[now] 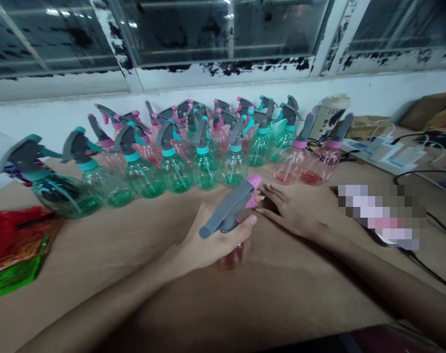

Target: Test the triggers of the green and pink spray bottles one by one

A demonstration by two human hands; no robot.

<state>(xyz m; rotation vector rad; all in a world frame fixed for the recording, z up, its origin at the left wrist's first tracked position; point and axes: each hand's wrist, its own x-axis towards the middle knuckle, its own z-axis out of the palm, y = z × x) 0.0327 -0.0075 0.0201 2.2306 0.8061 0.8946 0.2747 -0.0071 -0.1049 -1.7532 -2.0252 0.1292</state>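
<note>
In the middle of the table, my left hand [211,245] is wrapped round the neck of a spray bottle [230,206] with a grey trigger head and pink nozzle. Most of its pinkish body is hidden behind that hand. My right hand [291,211] lies just to the right of the nozzle, palm down, its fingers stretched out and apart with nothing in them. Beyond both hands stand several green spray bottles [176,174] with turquoise collars. Two pink spray bottles [316,169] are upright behind my right hand, with reddish liquid at the bottom.
More pink and green bottles crowd toward the wall. At left lies a red and green packet [16,274]. On the right are a phone-like object [382,220], blurred out, a power strip [388,157] with cables, and a cream cup [329,115].
</note>
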